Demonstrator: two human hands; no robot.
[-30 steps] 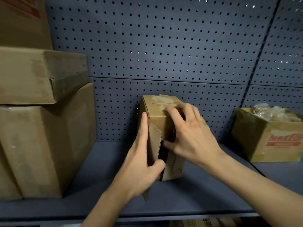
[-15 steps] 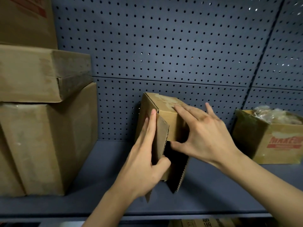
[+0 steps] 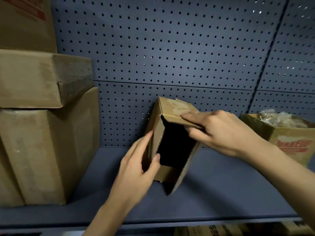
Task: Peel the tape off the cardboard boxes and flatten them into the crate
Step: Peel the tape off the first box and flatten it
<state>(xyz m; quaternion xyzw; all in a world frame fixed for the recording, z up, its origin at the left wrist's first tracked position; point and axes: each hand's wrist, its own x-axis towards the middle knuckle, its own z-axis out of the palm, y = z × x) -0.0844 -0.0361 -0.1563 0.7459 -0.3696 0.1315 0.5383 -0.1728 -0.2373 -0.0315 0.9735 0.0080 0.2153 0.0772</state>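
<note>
step: opening the small box (image 3: 170, 106), which is standing on the shelf (image 3: 230, 193) | left hand (image 3: 136, 172) is pinching the side flap (image 3: 157, 140) | right hand (image 3: 226, 133) is gripping the top flap (image 3: 173, 118) | next: probably pressing it flat

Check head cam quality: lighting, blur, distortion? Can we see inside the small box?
Head view: dim overall; the inside of the small box is solid black, nothing readable. Head view: wide-angle bends the pegboard seams and shelf edge. Head view: fingertips of the right hand look soft, red print on the right-side box is too blurred to read, pinpoint glare through top-right holes.
</note>
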